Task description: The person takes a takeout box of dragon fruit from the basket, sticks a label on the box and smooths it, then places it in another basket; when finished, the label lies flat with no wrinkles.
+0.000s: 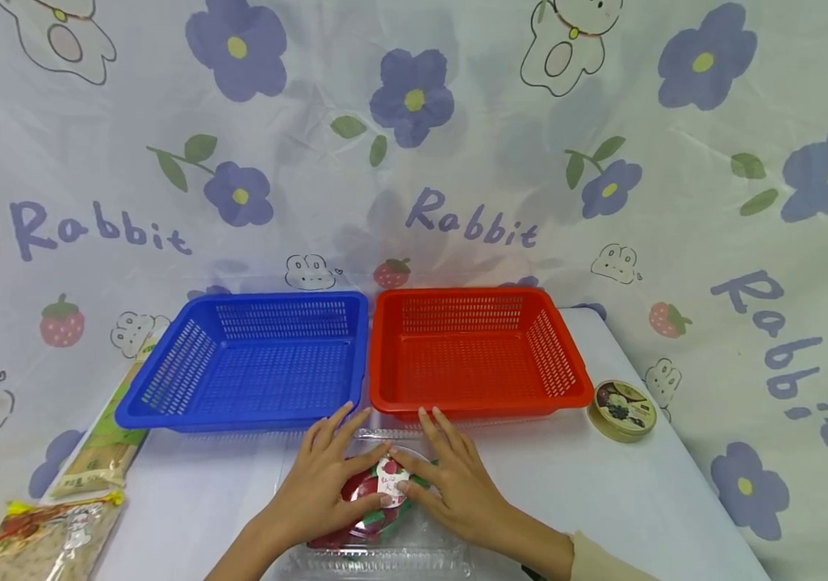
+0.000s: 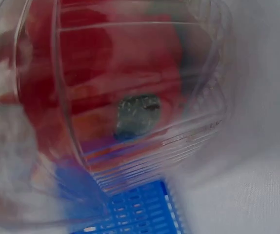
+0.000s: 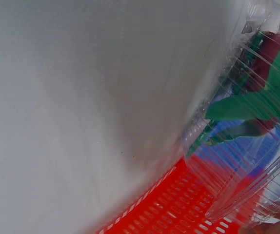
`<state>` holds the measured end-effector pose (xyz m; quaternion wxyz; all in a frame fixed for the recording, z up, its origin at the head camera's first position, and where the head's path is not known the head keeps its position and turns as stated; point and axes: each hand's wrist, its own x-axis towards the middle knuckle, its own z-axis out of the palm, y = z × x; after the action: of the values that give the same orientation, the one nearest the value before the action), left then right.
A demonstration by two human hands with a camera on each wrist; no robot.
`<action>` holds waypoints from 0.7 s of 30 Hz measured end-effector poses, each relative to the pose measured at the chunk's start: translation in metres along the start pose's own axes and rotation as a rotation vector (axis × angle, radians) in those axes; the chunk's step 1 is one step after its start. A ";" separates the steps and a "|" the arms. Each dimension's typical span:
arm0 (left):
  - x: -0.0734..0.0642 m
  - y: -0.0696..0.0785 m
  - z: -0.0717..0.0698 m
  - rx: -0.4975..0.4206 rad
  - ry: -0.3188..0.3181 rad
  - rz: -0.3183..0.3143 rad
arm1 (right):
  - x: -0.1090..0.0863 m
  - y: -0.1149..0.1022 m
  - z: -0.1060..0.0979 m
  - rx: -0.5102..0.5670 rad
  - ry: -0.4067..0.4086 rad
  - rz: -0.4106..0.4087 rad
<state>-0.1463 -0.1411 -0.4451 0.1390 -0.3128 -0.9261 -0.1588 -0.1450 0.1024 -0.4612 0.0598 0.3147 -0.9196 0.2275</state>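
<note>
In the head view a clear plastic box (image 1: 399, 559) lies at the table's near edge, before the two baskets. Red fruit-like contents (image 1: 330, 539) with green leafy parts show through it, under a white label (image 1: 388, 478). My left hand (image 1: 312, 484) rests over the box's left side with fingers spread. From the other side my right hand (image 1: 463, 488) reaches over the lid, its fingers extended near the label. Close up, the left wrist view has ridged clear plastic (image 2: 154, 161) over red contents; the right wrist view has green strips (image 3: 257, 105) behind plastic.
A blue basket (image 1: 240, 421) and a red basket (image 1: 472, 403) stand side by side beyond the box. At the right is a round tin (image 1: 623, 413). Two packets, one long (image 1: 105, 452) and one paler (image 1: 51, 537), lie at the left. Printed cloth (image 1: 356, 186) hangs behind.
</note>
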 end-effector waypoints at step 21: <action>-0.009 -0.005 -0.001 -0.008 0.048 -0.010 | -0.006 0.001 -0.003 0.006 0.017 -0.043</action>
<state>-0.1421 -0.1500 -0.4486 0.1589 -0.3047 -0.9234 -0.1708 -0.1414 0.1080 -0.4606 0.0718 0.3325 -0.9114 0.2316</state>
